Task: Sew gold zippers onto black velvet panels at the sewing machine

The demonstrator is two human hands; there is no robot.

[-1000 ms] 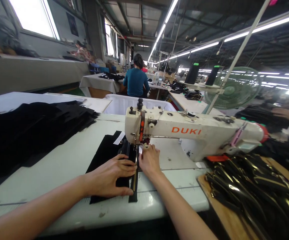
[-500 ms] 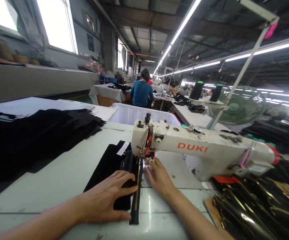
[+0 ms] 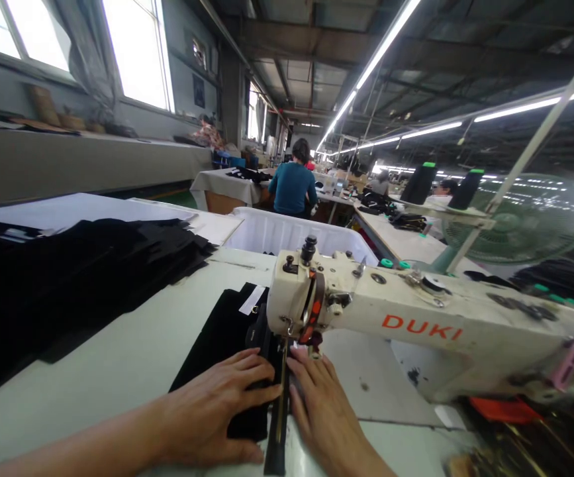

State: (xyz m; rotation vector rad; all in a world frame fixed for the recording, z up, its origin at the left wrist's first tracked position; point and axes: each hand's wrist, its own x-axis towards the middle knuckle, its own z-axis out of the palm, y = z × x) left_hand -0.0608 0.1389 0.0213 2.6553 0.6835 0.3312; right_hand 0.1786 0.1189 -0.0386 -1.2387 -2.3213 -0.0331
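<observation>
A black fabric panel (image 3: 208, 344) with a white tag (image 3: 251, 299) lies flat on the sewing table, its right edge under the head of a white sewing machine (image 3: 366, 305). Along that edge runs a black zipper strip (image 3: 277, 434) with gold-coloured teeth, passing beneath the needle area. My left hand (image 3: 227, 404) rests on the panel with fingers spread, its fingertips reaching the zipper. Flat at the strip's right side is my right hand (image 3: 324, 397), fingers extended close to the presser foot. The needle itself is too small to make out.
Stacked black fabric pieces (image 3: 83, 278) cover the table's left side. A white plastic bin (image 3: 306, 232) stands behind the machine. Black thread cones (image 3: 418, 183) and a green fan (image 3: 520, 218) are at right. A person in a teal top (image 3: 292, 185) sits ahead.
My right hand has come down from the machine's foot area to lie flat beside the zipper strip. My left hand stays on the panel. The camera view has shifted.
</observation>
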